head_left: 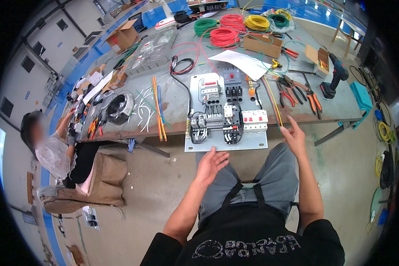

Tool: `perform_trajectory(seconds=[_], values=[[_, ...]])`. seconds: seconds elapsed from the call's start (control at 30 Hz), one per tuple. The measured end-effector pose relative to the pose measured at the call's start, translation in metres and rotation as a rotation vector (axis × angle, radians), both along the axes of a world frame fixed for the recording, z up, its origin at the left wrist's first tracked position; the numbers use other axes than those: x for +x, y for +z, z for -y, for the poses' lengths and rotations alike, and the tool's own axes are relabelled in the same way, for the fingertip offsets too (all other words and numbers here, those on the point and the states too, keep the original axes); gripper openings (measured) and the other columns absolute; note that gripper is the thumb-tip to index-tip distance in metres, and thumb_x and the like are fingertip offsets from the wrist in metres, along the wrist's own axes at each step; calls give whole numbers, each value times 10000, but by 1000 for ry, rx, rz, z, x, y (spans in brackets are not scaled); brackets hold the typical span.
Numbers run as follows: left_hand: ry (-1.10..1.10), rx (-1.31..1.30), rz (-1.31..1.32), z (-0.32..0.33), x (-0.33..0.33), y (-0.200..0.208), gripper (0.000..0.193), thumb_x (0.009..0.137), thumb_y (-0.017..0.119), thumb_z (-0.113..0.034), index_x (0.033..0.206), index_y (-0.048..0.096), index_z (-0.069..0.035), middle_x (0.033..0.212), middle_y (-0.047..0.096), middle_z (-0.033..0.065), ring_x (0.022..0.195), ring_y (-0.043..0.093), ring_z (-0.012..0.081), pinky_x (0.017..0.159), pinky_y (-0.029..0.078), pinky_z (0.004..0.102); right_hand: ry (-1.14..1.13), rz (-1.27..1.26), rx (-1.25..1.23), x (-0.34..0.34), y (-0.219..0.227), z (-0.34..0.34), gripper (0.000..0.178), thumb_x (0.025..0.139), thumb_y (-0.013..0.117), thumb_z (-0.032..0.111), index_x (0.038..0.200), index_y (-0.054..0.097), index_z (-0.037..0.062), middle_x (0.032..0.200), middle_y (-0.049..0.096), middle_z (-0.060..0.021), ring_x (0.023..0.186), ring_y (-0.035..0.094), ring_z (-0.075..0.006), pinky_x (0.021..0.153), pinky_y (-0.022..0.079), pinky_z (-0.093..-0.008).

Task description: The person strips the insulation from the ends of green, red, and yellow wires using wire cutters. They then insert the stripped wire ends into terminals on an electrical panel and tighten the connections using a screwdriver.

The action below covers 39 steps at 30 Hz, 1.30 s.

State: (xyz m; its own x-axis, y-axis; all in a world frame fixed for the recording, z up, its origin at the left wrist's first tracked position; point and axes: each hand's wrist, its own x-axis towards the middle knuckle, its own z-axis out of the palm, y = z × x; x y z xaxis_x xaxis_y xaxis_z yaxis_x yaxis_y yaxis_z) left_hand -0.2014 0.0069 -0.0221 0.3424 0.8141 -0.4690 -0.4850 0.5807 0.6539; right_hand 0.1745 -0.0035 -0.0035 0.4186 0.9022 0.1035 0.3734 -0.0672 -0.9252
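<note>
A metal mounting plate fitted with electrical parts lies at the table's front edge, in front of my lap. It carries circuit breakers, a black contactor block with wiring, small relays and a larger dark breaker. My left hand is just below the plate's front edge, fingers spread, with nothing seen in it. To the right of the plate, my right hand is raised with thumb and forefinger apart. Its fingertips are close to the ends of red, yellow and green wires; whether they touch cannot be made out.
Pliers and cutters and a cordless drill lie to the right. Wire coils, a cardboard box and paper are farther back. Cut wires and a tape-like roll lie left, where a co-worker sits.
</note>
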Motion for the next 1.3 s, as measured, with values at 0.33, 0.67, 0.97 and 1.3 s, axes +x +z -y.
perform_trajectory(seconds=[0.33, 0.67, 0.97, 1.3], values=[[17, 79, -774, 43, -174, -63, 425, 1041, 651, -394, 1255, 647, -27, 1155, 732, 135, 1072, 720, 246, 898, 585, 422, -24, -192, -347, 83, -90, 118, 391, 987, 727, 277, 1231, 709, -27, 750, 650, -33, 625, 631, -109, 548, 494, -262], [-363, -646, -286, 179, -203, -212, 311, 1055, 568, -453, 1114, 640, -157, 873, 627, 26, 829, 635, 241, 746, 548, 437, -285, -132, -795, 131, -302, 263, 312, 917, 721, 307, 1018, 750, 13, 773, 688, -74, 649, 642, -200, 546, 531, -380], [-97, -452, -272, 188, -159, -102, 313, 1026, 637, -399, 827, 606, -160, 588, 480, -11, 508, 474, 168, 482, 395, 316, 838, 423, -452, 118, -328, 289, 559, 777, 794, 178, 1315, 664, 99, 1324, 673, -116, 1202, 618, -302, 1000, 521, -451], [-103, -415, -390, 88, -128, -97, 342, 1020, 622, -463, 968, 608, -124, 754, 549, 40, 670, 532, 207, 623, 435, 356, 241, -130, -935, 48, -259, 274, 519, 692, 846, 202, 1191, 723, 130, 1227, 713, -111, 1141, 652, -349, 950, 538, -469]])
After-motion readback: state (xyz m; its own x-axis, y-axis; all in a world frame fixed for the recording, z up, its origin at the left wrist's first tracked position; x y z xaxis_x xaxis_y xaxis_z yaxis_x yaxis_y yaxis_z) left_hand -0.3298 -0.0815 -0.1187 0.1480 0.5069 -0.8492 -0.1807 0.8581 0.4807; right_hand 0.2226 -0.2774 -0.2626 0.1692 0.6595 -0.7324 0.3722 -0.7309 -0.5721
